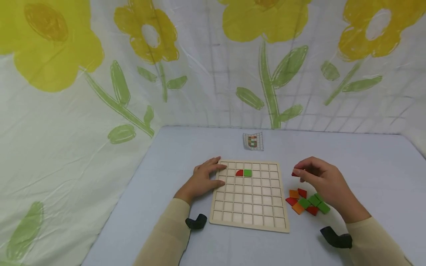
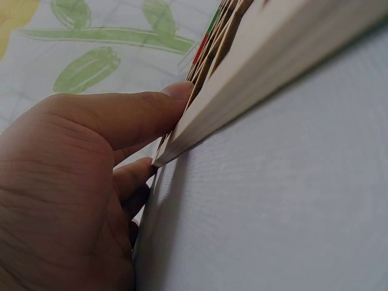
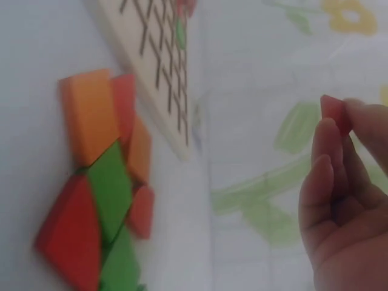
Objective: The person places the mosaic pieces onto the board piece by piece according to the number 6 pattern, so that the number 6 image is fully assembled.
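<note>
A square wooden grid board (image 1: 239, 199) lies on the table. A red quarter-round tile (image 1: 239, 173) and a green square tile (image 1: 247, 173) sit side by side in its second row. My left hand (image 1: 201, 179) rests at the board's left edge, thumb and fingertips touching its rim. To the right of the board, my right hand (image 1: 321, 177) pinches a small red tile (image 3: 334, 112) between thumb and fingers, raised above the table; the hand partly hides its shape. Below that hand lies a loose pile of red, orange and green tiles (image 1: 304, 203).
A small paper card (image 1: 253, 141) with a coloured pattern on a grid lies beyond the board. Behind the table (image 1: 376, 166) hangs a white curtain (image 1: 199, 92) with painted yellow flowers. Black straps (image 1: 337, 238) jut from both wrists.
</note>
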Action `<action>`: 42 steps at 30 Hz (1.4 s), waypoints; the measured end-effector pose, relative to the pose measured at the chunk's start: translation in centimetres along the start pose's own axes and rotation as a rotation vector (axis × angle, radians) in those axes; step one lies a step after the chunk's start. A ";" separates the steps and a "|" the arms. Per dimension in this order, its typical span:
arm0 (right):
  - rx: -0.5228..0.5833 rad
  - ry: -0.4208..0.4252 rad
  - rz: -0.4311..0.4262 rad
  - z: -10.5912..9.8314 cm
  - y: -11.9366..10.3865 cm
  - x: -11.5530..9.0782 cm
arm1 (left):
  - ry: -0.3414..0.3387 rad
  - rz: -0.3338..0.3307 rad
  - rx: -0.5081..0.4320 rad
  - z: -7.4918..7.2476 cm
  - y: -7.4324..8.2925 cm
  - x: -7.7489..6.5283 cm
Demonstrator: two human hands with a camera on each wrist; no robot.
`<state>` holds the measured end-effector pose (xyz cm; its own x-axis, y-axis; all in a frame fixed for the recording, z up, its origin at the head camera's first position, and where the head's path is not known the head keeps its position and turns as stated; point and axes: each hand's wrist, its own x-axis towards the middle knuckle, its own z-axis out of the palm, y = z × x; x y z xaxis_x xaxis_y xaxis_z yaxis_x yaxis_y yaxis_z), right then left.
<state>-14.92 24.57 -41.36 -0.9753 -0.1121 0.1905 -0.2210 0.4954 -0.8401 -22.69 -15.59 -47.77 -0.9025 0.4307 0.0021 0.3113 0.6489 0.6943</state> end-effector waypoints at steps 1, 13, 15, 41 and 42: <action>0.006 0.001 -0.004 0.1 -0.2 0.3 | 0.000 -0.001 -0.003 0.0 0.0 0.0; 0.109 -0.008 -0.033 2.3 -2.0 2.8 | 0.002 -0.003 0.000 0.0 0.1 -0.1; 0.120 -0.005 -0.035 2.6 -2.2 3.1 | 0.002 -0.006 0.000 0.0 0.1 -0.1; 0.283 -0.052 0.035 6.5 -1.4 4.9 | -0.005 -0.001 0.005 -0.1 0.0 0.0; 0.279 -0.054 0.042 6.6 -1.3 4.9 | -0.006 -0.005 0.007 -0.1 0.0 0.0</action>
<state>-19.45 17.72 -42.71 -0.9806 -0.1459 0.1311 -0.1642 0.2453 -0.9554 -22.68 -15.63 -47.70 -0.9022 0.4312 -0.0058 0.3087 0.6552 0.6895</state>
